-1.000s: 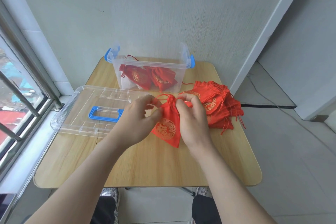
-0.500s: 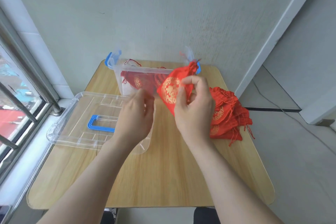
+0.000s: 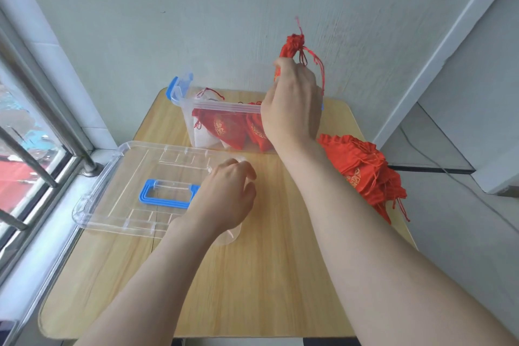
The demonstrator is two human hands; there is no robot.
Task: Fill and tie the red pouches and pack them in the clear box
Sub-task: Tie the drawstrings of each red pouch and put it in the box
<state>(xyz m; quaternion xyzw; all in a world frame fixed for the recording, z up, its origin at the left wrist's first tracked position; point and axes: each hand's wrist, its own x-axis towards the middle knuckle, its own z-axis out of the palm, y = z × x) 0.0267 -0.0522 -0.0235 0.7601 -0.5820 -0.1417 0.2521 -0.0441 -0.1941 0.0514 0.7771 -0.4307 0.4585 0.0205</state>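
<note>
The right hand (image 3: pixel 292 109) now grips the tied pouch (image 3: pixel 292 46) alone, lifted over the clear box (image 3: pixel 224 105), ready to go in. The left hand (image 3: pixel 224 194) has let go and hangs empty over the lid (image 3: pixel 126 177)

One wide-angle view from the person's head looks forward and down, close over the light wooden tabletop (image 3: pixel 269 284), facing its far edge and the pale grey wall (image 3: pixel 224 8) behind.
</note>
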